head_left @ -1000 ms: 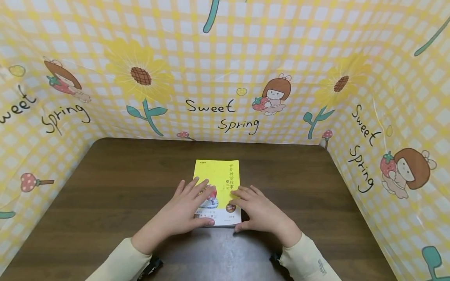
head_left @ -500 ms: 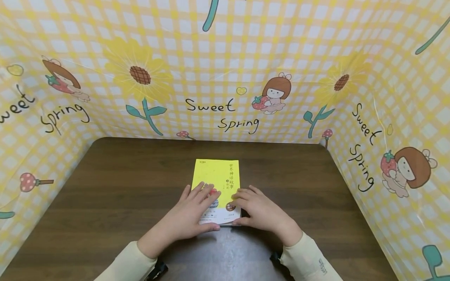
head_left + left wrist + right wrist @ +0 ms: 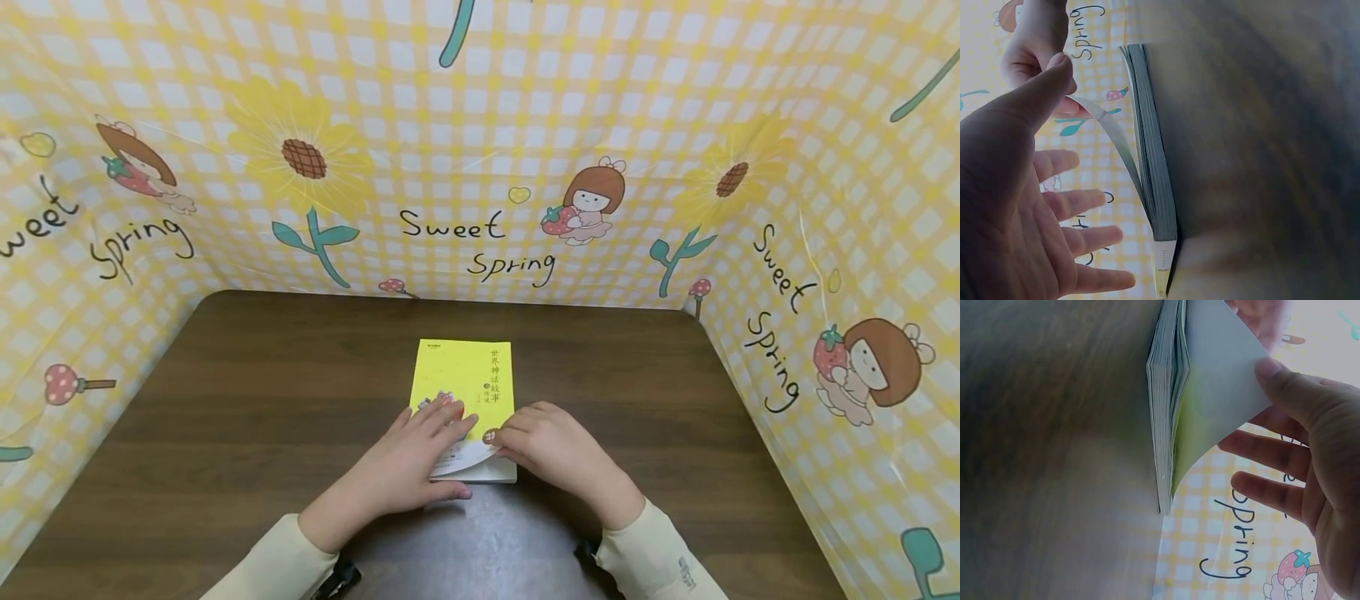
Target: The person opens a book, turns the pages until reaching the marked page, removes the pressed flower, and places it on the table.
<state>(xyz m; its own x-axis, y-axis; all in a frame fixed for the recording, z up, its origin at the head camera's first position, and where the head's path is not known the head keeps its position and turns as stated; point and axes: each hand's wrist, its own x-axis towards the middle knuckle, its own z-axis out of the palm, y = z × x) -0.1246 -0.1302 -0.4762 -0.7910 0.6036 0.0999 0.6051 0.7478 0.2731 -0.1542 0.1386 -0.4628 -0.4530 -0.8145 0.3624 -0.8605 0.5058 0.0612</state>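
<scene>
A yellow paperback book (image 3: 459,367) with a white lower band lies on the table. My right hand (image 3: 558,450) pinches the cover's lower right corner between thumb and fingers and lifts it. In the right wrist view the raised cover (image 3: 1219,375) bends away from the page block. My left hand (image 3: 408,467) is spread over the lower left of the cover, its fingers fairly straight. Seen from the left wrist, the page edges (image 3: 1154,144) stand beneath the curved-up cover. Part of the cover picture is hidden by the left hand.
The dark brown wooden table (image 3: 262,400) surrounds the book. A yellow-and-white checked cloth (image 3: 465,125) with flowers, printed figures and lettering rises along the back and both sides.
My right hand has taken hold of the cover's lower right corner and raised it from the pages. The left hand has slid slightly right and toward me over the cover.
</scene>
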